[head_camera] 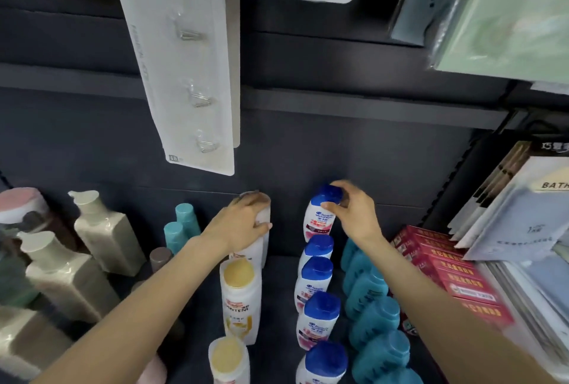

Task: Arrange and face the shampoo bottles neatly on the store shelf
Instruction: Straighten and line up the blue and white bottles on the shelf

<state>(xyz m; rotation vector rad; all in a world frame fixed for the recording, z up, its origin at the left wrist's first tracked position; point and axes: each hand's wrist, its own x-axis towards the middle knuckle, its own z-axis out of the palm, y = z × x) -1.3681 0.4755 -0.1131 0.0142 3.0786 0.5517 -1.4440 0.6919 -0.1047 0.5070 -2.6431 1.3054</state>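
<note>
On the dark shelf (277,263) stand rows of shampoo bottles running front to back. My left hand (243,222) grips the top of the rearmost white bottle (261,248) in the yellow-capped Pantene row; two more of that row (241,300) stand in front. My right hand (354,208) pinches the blue cap of the rearmost white Head & Shoulders bottle (318,220), which stands upright with its label facing me. Several blue-capped bottles (317,316) line up in front of it. A row of teal bottles (372,319) stands just right of them.
Beige pump bottles (104,232) and small teal bottles (181,229) stand at the left. Red boxes (446,272) and hanging packets (517,217) crowd the right. A white hook pack (184,75) hangs above the shelf's back.
</note>
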